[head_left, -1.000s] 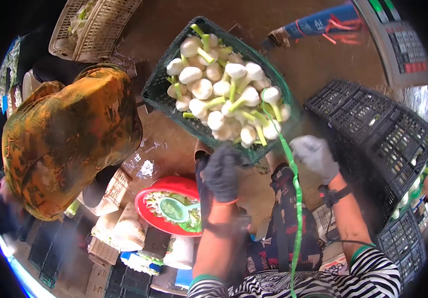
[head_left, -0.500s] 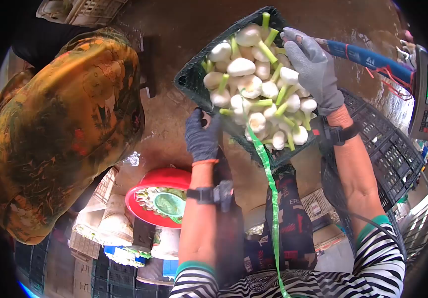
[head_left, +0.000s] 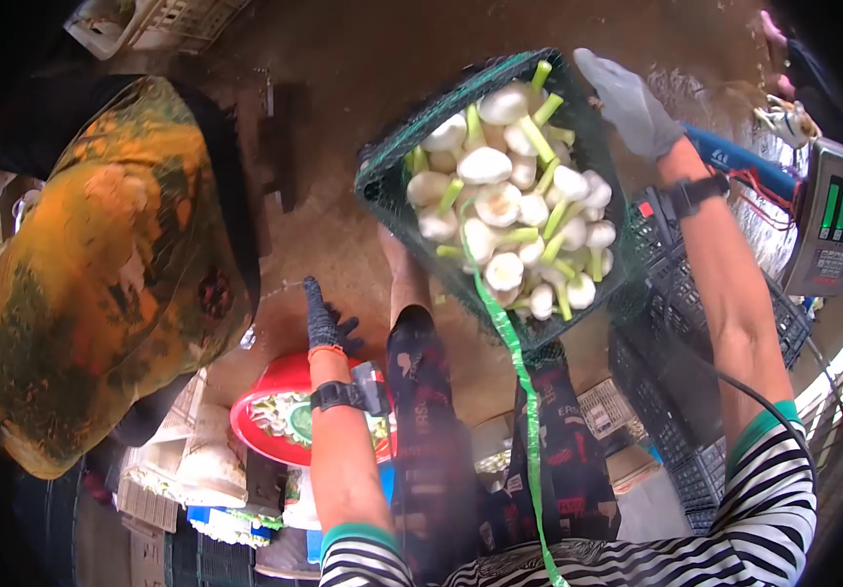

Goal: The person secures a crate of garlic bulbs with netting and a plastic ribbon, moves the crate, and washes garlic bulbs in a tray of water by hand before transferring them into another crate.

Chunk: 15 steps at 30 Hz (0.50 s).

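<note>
A dark green crate [head_left: 375, 181] with netting over it holds many white garlic bulbs [head_left: 497, 203] with cut green stems. A green plastic ribbon [head_left: 507, 328] runs from the bulbs down toward my striped shirt. My right hand [head_left: 629, 106], in a grey glove, is stretched out beside the crate's upper right edge, fingers straight; whether it touches the netting I cannot tell. My left hand [head_left: 329, 321], in a dark glove, is apart from the crate at lower left, fingers spread and holding nothing, just above a red basin [head_left: 270, 445].
A person in a patterned orange-green garment [head_left: 113, 284] is bent over at the left. A digital scale [head_left: 827, 220] stands at the right, beside a blue bar [head_left: 734, 161]. Black crates [head_left: 661, 391] lie below my right arm. White buckets [head_left: 211, 455] stand at lower left.
My left hand has left the crate's lower left side and moved down and left, its fingers opening. My right hand has come off the crate's rim and straightened. The crate appears slightly lower in view.
</note>
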{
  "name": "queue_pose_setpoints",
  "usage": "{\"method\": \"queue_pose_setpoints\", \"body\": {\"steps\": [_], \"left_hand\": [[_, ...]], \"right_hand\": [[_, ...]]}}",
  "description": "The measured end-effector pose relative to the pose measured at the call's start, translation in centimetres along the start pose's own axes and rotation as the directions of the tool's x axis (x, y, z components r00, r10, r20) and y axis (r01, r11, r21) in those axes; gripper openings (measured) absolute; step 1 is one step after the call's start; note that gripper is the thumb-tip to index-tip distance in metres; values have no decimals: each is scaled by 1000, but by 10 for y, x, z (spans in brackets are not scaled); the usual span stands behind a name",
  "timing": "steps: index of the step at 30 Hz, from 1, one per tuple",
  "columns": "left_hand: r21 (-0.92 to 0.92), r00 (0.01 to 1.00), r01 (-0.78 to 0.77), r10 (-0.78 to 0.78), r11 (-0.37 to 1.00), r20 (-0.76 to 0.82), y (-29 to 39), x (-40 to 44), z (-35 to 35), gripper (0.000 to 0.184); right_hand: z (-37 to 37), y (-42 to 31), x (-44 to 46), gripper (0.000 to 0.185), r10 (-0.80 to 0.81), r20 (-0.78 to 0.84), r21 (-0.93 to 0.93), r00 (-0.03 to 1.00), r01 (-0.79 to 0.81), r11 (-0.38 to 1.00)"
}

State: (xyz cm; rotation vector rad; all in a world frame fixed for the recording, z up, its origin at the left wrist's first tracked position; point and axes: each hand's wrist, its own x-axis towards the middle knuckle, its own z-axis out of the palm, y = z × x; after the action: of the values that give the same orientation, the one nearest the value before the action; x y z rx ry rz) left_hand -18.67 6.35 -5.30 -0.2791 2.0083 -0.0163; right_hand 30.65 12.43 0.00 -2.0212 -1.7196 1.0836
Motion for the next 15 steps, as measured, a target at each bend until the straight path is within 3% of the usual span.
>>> {"method": "queue_pose_setpoints", "body": {"steps": [1,2,3,4,6,8,9,11,12,13,15], "left_hand": [[56,984,-29,19,998,180,7,20,-4,63],[103,934,-72,31,992,355,9,31,1,64],[-61,905,-93,110,994,411,6,42,18,59],[-224,866,-90,187,970,463,5,48,38,55],[-243,703,-202,313,949,638,24,-16,70,48],[-235,675,-30,193,971,712,43,-47,91,47],[-227,651,55,137,972,746,49,-55,97,46],[-157,615,3,122,988,779,55,-53,93,47],[-121,595,-27,114,992,795,58,-51,91,47],[21,761,-60,32,998,648,63,-57,88,47],[114,725,-187,58,976,686,71,-60,77,47]], "right_hand": [[5,33,7,39,-388,9,-223,921,381,898],[5,27,20,41,-64,51,42,997,62,997],[9,20,36,44,247,172,274,954,-287,918],[10,13,47,52,345,282,328,895,-428,842],[10,-1,66,61,496,411,344,765,-634,693],[5,-16,78,62,604,459,324,651,-756,568],[1,-24,85,61,606,487,200,628,-756,623],[-8,-37,94,57,621,535,-51,573,-712,701],[-4,-28,97,52,598,532,-81,599,-667,741],[1,-14,100,49,551,538,-72,638,-617,784],[3,0,104,43,514,545,-91,662,-563,821]]}}
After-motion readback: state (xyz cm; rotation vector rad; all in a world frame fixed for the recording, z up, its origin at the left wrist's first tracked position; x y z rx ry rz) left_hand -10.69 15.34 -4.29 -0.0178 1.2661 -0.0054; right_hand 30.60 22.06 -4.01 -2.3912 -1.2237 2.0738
